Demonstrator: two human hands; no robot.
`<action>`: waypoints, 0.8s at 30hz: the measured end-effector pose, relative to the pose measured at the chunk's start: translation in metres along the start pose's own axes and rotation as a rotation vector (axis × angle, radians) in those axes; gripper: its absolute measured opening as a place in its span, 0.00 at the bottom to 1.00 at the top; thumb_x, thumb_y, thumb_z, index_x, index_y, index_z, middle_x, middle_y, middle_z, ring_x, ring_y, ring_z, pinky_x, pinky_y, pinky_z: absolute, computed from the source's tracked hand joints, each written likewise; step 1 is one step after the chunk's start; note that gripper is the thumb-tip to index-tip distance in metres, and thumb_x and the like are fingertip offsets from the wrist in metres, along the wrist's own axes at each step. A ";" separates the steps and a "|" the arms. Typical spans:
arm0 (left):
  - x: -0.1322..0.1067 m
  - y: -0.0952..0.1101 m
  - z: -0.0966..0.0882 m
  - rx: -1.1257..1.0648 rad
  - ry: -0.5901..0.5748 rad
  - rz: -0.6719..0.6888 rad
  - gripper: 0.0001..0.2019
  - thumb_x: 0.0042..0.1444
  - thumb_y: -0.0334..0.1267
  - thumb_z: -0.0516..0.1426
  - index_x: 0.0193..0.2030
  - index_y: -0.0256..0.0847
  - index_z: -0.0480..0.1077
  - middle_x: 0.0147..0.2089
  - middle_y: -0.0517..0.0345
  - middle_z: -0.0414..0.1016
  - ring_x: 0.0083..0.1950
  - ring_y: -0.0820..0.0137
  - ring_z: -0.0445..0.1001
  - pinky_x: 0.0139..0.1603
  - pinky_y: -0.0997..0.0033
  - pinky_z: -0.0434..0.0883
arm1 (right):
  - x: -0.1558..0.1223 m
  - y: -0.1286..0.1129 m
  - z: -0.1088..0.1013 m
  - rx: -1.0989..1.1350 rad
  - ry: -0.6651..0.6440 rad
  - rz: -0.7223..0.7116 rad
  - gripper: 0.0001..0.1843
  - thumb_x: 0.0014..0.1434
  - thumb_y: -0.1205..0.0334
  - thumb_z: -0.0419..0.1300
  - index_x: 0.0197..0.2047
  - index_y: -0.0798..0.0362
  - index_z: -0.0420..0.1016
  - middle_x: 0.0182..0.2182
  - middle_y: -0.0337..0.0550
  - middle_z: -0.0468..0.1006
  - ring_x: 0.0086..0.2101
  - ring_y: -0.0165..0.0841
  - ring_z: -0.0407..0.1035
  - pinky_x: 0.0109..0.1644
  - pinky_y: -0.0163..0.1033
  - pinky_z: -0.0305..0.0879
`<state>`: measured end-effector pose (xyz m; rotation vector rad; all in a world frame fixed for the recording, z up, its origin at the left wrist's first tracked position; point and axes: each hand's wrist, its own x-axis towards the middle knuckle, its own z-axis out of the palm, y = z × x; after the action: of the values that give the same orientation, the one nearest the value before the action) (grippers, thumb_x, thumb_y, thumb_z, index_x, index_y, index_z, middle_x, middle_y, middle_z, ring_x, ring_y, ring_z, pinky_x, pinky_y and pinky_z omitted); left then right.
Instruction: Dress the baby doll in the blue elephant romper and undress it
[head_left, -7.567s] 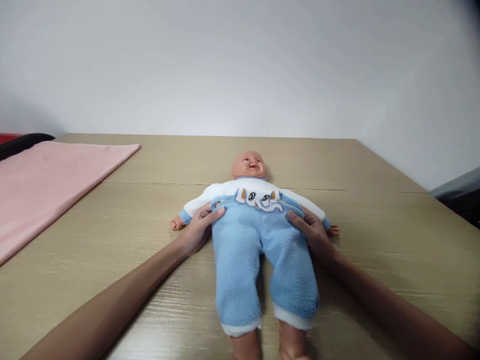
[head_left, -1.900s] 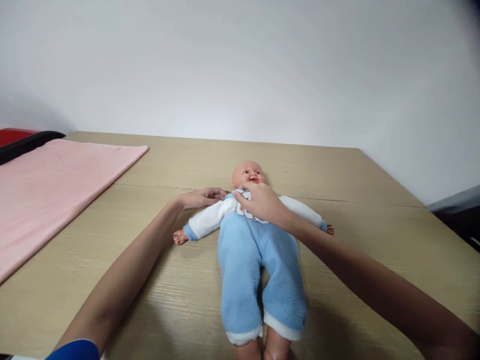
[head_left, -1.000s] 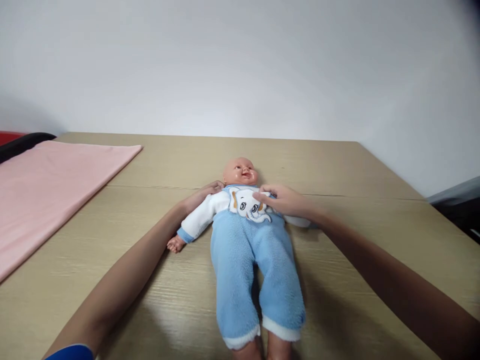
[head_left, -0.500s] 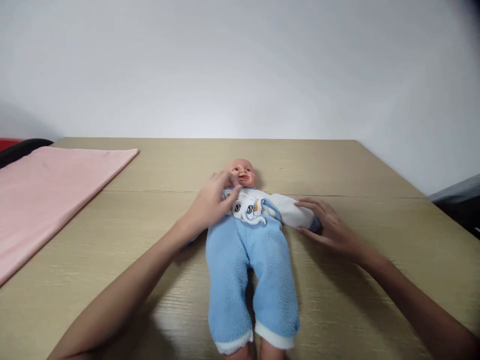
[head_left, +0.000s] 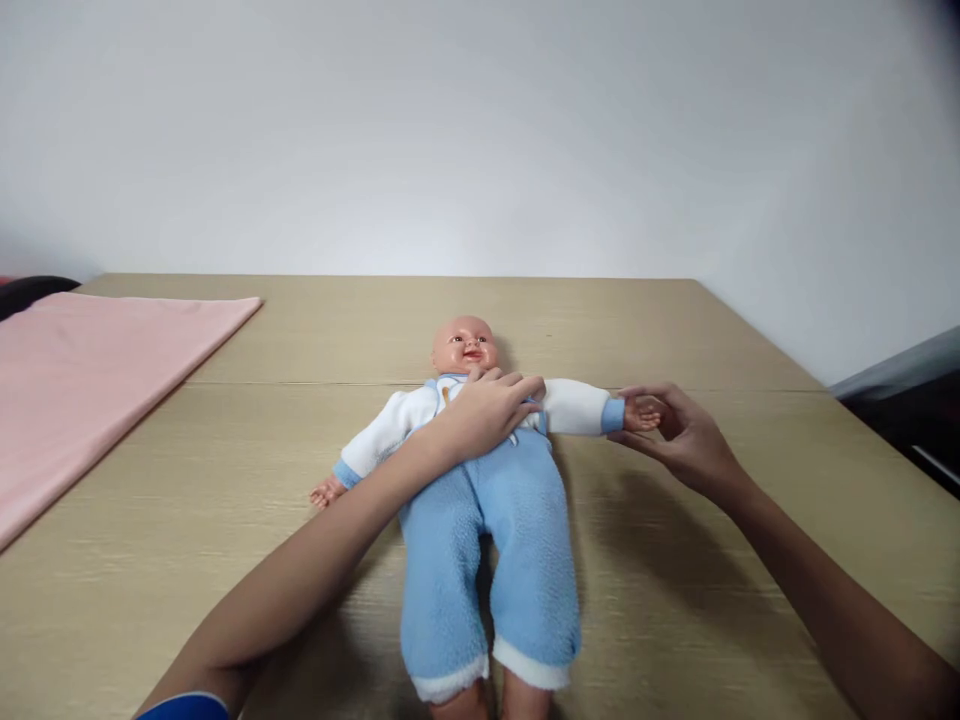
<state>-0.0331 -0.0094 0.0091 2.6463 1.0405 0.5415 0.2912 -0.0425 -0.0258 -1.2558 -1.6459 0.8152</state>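
Note:
A baby doll [head_left: 491, 510] lies on its back, dressed in fleecy light-blue trousers and a white top with blue cuffs. Across its chest rests my left hand [head_left: 495, 410], fingers bent at the shoulder of the outstretched sleeve, covering most of the printed front. My right hand [head_left: 686, 435] holds the end of that arm, thumb below and fingers above, around the blue cuff [head_left: 613, 415] and the doll's small hand [head_left: 641, 414]. The doll's other arm [head_left: 382, 430] slants down to the left, partly behind my left forearm.
A folded pink cloth [head_left: 112, 380] covers the left side of the wooden table [head_left: 600, 330]. Beyond the table's back edge stands a pale wall [head_left: 480, 140]. Dark objects [head_left: 915, 420] show past the right edge.
My left hand has moved right and down from the doll's neck onto its chest. With my right hand, the doll's arm is now stretched out straighter, its small hand showing.

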 end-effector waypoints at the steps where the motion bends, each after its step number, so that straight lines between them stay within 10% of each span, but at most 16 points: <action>1: 0.000 0.000 0.000 -0.063 0.004 0.040 0.11 0.82 0.42 0.50 0.58 0.44 0.72 0.58 0.46 0.84 0.58 0.52 0.79 0.62 0.50 0.69 | 0.006 -0.006 0.005 0.034 0.007 -0.017 0.34 0.47 0.43 0.85 0.52 0.42 0.80 0.42 0.45 0.88 0.40 0.46 0.83 0.47 0.50 0.83; 9: -0.009 -0.001 -0.005 -0.408 0.135 0.225 0.09 0.80 0.44 0.53 0.53 0.45 0.73 0.54 0.49 0.85 0.55 0.59 0.82 0.61 0.60 0.72 | 0.036 -0.042 0.074 0.003 -0.047 -0.226 0.24 0.53 0.49 0.82 0.48 0.45 0.81 0.43 0.45 0.83 0.37 0.41 0.81 0.41 0.47 0.81; 14: -0.004 -0.003 -0.004 -0.608 0.312 0.156 0.07 0.77 0.43 0.58 0.49 0.43 0.73 0.49 0.51 0.84 0.51 0.62 0.81 0.55 0.62 0.75 | 0.021 -0.053 0.076 -0.095 -0.243 -0.321 0.15 0.62 0.56 0.73 0.52 0.44 0.84 0.46 0.47 0.81 0.45 0.45 0.79 0.52 0.50 0.81; 19: 0.006 -0.006 0.006 -0.500 0.274 0.036 0.09 0.76 0.45 0.58 0.47 0.43 0.71 0.48 0.51 0.84 0.49 0.60 0.80 0.53 0.61 0.73 | -0.001 -0.044 0.077 0.210 -0.258 -0.022 0.16 0.72 0.44 0.64 0.54 0.44 0.84 0.58 0.48 0.82 0.62 0.49 0.74 0.73 0.57 0.70; 24: 0.009 -0.007 0.018 -0.173 0.156 -0.002 0.06 0.76 0.42 0.56 0.51 0.43 0.71 0.50 0.48 0.84 0.50 0.55 0.78 0.57 0.52 0.70 | 0.000 -0.024 0.101 0.485 -0.104 0.278 0.24 0.66 0.32 0.62 0.42 0.46 0.77 0.37 0.46 0.80 0.40 0.44 0.77 0.51 0.52 0.80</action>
<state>-0.0234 -0.0002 -0.0073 2.4834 0.9896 0.8102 0.1890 -0.0478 -0.0440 -1.1150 -1.2546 1.3760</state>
